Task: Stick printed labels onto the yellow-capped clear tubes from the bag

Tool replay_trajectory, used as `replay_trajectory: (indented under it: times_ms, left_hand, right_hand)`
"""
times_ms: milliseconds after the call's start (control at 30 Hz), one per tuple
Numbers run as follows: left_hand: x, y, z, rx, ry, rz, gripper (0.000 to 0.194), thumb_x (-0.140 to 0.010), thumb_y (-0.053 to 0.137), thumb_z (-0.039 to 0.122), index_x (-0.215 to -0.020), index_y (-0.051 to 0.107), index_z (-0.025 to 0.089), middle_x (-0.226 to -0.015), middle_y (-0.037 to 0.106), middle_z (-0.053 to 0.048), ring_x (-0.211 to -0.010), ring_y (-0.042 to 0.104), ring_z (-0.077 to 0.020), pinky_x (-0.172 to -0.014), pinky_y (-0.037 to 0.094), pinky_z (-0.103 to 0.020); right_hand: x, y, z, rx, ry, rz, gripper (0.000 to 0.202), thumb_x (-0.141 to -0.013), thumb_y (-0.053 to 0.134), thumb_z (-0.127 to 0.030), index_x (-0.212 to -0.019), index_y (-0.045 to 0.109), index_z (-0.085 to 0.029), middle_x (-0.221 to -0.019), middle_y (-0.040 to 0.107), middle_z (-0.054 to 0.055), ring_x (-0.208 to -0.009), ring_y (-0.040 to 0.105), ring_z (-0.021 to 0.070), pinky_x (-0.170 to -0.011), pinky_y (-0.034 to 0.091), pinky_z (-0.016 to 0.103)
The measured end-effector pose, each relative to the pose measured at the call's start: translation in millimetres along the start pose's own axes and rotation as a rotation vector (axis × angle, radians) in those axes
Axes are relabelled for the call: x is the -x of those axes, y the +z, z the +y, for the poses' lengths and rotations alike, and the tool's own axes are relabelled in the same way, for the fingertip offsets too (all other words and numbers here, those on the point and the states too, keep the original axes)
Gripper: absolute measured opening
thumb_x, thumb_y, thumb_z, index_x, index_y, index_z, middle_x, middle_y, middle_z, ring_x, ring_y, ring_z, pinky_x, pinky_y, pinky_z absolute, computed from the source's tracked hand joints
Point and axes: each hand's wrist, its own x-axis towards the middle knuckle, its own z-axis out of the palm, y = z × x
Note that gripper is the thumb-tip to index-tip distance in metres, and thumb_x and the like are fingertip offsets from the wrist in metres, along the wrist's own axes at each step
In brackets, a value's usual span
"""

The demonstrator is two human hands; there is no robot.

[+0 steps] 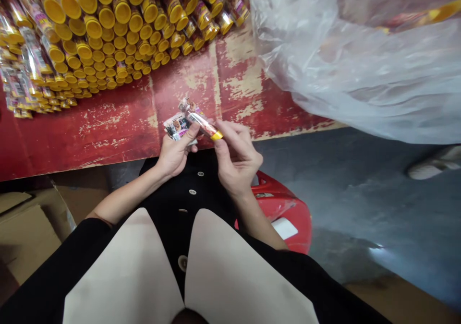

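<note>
Yellow-capped tube (202, 121) pinched in right hand (236, 158) over the red table (118, 127) edge; left hand (176, 151) grips a small printed label (175, 126) touching the tube. Risk: label could go on crooked or tube slip, since both grips are fingertip only. Stacked tubes (108, 31) lie well apart; plastic bag (360, 60) nearby.
</note>
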Motion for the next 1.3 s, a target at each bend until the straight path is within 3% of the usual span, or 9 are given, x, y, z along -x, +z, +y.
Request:
replay_trajectory:
  times_ms: [100, 233, 433, 600, 767, 1033, 1133, 1233, 1300]
  left_hand:
    - [3.6, -1.5, 7.4, -0.032, -0.046, -0.065, 0.036, -0.064, 0.092, 0.035, -0.080, 0.067, 0.015, -0.072, 0.065, 0.003, -0.057, 0.052, -0.0048, -0.045, 0.035, -0.019]
    - [17.0, -2.6, 10.3, -0.034, -0.133, -0.152, 0.048, -0.054, 0.097, 0.040, -0.082, 0.067, 0.014, -0.071, 0.063, 0.003, -0.053, 0.049, -0.0042, -0.041, 0.034, -0.019]
    - [26.9, -5.7, 17.9, -0.018, -0.133, -0.177, 0.045, -0.057, 0.095, 0.043, -0.081, 0.069, 0.015, -0.073, 0.063, 0.002, -0.053, 0.044, -0.0046, -0.040, 0.035, -0.019]
    - [29.6, -5.6, 22.4, -0.040, -0.111, -0.163, 0.044, -0.055, 0.097, 0.039, -0.079, 0.068, 0.015, -0.073, 0.062, 0.002, -0.053, 0.044, -0.0043, -0.040, 0.035, -0.018]
    - [29.7, -5.9, 19.7, -0.043, -0.073, -0.165, 0.040, -0.057, 0.096, 0.037, -0.075, 0.068, 0.016, -0.071, 0.061, 0.002, -0.054, 0.047, -0.0050, -0.039, 0.035, -0.018]
    - [28.6, -10.2, 15.7, -0.078, -0.084, -0.159, 0.043, -0.058, 0.094, 0.044, -0.076, 0.067, 0.017, -0.069, 0.059, 0.002, -0.054, 0.047, -0.0060, -0.039, 0.033, -0.020]
    - [29.1, -8.8, 12.7, -0.061, -0.076, -0.175, 0.041, -0.060, 0.094, 0.042, -0.076, 0.066, 0.016, -0.069, 0.060, 0.002, -0.054, 0.048, -0.0057, -0.039, 0.033, -0.019]
    - [31.6, -9.7, 13.0, -0.048, -0.047, -0.156, 0.043, -0.059, 0.094, 0.043, -0.079, 0.067, 0.016, -0.071, 0.063, 0.002, -0.053, 0.050, -0.0057, -0.039, 0.030, -0.019]
    - [30.4, -17.8, 23.9, -0.051, 0.002, -0.110, 0.046, -0.059, 0.093, 0.046, -0.082, 0.067, 0.016, -0.071, 0.066, 0.000, -0.051, 0.051, -0.0060, -0.039, 0.027, -0.020]
  right_hand:
    - [-4.4, -5.4, -1.0, -0.001, 0.016, -0.092, 0.039, -0.093, 0.064, -0.038, -0.130, 0.068, -0.027, -0.111, 0.065, 0.007, -0.101, 0.067, 0.0180, -0.083, 0.061, 0.036]
    - [-9.6, -9.6, -0.4, 0.106, -0.074, -0.013, 0.033, -0.089, 0.069, -0.042, -0.118, 0.076, -0.028, -0.086, 0.053, 0.002, -0.080, 0.057, 0.0128, -0.071, 0.054, 0.031]
    - [-10.9, -8.1, -4.9, 0.154, -0.269, 0.020, 0.020, -0.092, 0.068, -0.032, -0.107, 0.079, -0.028, -0.080, 0.055, 0.001, -0.073, 0.056, 0.0099, -0.064, 0.048, 0.026]
    - [-7.7, -4.8, -7.8, 0.320, -0.246, 0.094, 0.016, -0.091, 0.068, -0.033, -0.095, 0.080, -0.024, -0.076, 0.053, 0.002, -0.071, 0.055, 0.0109, -0.063, 0.048, 0.028]
    - [-8.9, -2.9, -11.0, 0.278, -0.344, 0.128, 0.019, -0.088, 0.069, -0.023, -0.105, 0.079, -0.024, -0.080, 0.057, 0.002, -0.070, 0.057, 0.0107, -0.061, 0.048, 0.027]
    - [-5.6, 0.6, -9.4, 0.421, -0.283, 0.151, 0.017, -0.091, 0.065, -0.034, -0.095, 0.079, -0.024, -0.076, 0.055, 0.002, -0.072, 0.058, 0.0125, -0.066, 0.052, 0.030]
    - [-6.0, 2.3, -7.9, 0.383, -0.291, 0.162, 0.015, -0.090, 0.067, -0.031, -0.096, 0.079, -0.024, -0.077, 0.055, 0.002, -0.072, 0.057, 0.0123, -0.067, 0.051, 0.030]
    - [-4.3, 1.6, -6.7, 0.276, -0.323, 0.117, 0.021, -0.087, 0.071, -0.025, -0.106, 0.078, -0.026, -0.082, 0.057, 0.002, -0.075, 0.058, 0.0125, -0.069, 0.053, 0.030]
    - [-1.8, -0.1, -4.4, 0.231, -0.344, 0.093, 0.032, -0.083, 0.074, -0.022, -0.115, 0.076, -0.027, -0.088, 0.060, 0.003, -0.076, 0.060, 0.0133, -0.070, 0.054, 0.031]
